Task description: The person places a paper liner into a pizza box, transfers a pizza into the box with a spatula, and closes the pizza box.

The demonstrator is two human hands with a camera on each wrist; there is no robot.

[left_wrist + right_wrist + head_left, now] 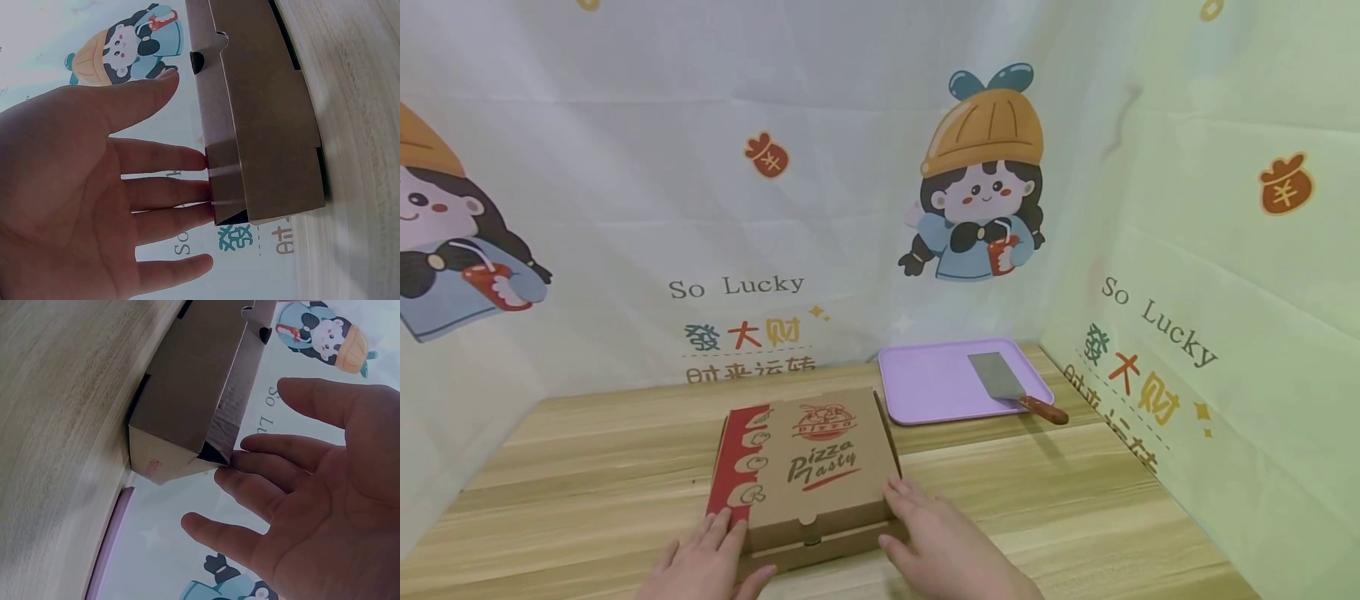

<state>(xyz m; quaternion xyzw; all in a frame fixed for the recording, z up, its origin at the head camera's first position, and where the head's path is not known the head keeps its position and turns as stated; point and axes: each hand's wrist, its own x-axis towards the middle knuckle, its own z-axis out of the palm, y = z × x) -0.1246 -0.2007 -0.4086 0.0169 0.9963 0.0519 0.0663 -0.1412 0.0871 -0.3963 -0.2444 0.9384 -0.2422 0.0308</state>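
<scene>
A brown cardboard pizza box [820,467] with a red printed strip lies on the wooden table, its front side facing me. Its lid is down, though a narrow gap shows along the front. At the front left corner, my left hand [703,558] touches the lid edge with extended fingertips; in the left wrist view the palm [69,194] faces the camera. By the front right corner is my right hand [951,542], fingers resting against the lid's edge. The right wrist view shows that hand [325,487] with fingers slightly bent and nothing gripped.
Behind the box to the right lies a purple tray [917,392]. A wide metal spatula [997,377] with a wooden handle rests on it, the handle reaching over the tray's right rim. Printed cloth [850,208] hangs around the wooden table [587,467].
</scene>
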